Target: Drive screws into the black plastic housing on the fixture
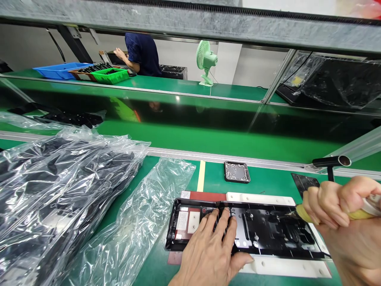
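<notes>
A long black plastic housing (247,222) lies in front of me between white fixture blocks (293,268) on a reddish base plate (208,196). Small metal screw heads or posts dot its inside. My left hand (210,242) rests flat across the left-middle part of the housing, fingers spread. In my closed right hand (339,202) is a screwdriver (304,213) with a yellow grip. Its dark tip points left, over the right part of the housing; whether it touches is unclear. Behind the housing stands a small black tray (237,172) of tiny silvery screws.
Clear plastic bags (65,198) with dark parts cover the left side, beside a crumpled plastic bag (149,214). A metal tube (331,161) juts out at right. Beyond the rail are a green fan (206,61), blue bin (62,70), green bin (110,75) and another person (143,53).
</notes>
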{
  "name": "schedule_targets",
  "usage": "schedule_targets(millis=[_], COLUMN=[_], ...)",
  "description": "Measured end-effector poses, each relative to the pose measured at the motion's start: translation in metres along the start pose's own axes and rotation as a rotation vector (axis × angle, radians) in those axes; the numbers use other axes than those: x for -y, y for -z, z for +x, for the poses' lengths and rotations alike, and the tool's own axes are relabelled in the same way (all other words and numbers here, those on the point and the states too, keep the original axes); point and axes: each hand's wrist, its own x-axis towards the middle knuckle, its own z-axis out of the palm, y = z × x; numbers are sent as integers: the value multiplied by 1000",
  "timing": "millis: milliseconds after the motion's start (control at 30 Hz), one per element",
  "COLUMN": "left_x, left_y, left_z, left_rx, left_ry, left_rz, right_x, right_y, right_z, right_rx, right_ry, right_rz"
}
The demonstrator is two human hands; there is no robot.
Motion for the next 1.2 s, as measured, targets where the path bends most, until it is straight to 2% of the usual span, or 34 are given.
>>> schedule_targets(millis=[200, 433, 600, 767, 867, 1200], left_x=[0, 0, 0, 1, 1, -1], left_y=[-1, 0, 1, -1, -2, 1], left_z=[-1, 3, 3, 0, -1, 3], left_rx=[17, -45, -27, -5, 9, -50], left_ry=[-3, 12, 2, -2, -7, 7], left_rz=[3, 3, 5, 6, 8, 5], right_x=[2, 2, 2, 1, 2, 6], right_y=[-3, -7, -6, -2, -5, -14], right_z=[1, 3, 2, 3, 4, 5], right_rx=[6, 6, -4, 68, 67, 52], right_ry=[-9, -7, 0, -2, -4, -2], right_rz=[13, 6, 8, 28, 29, 18])
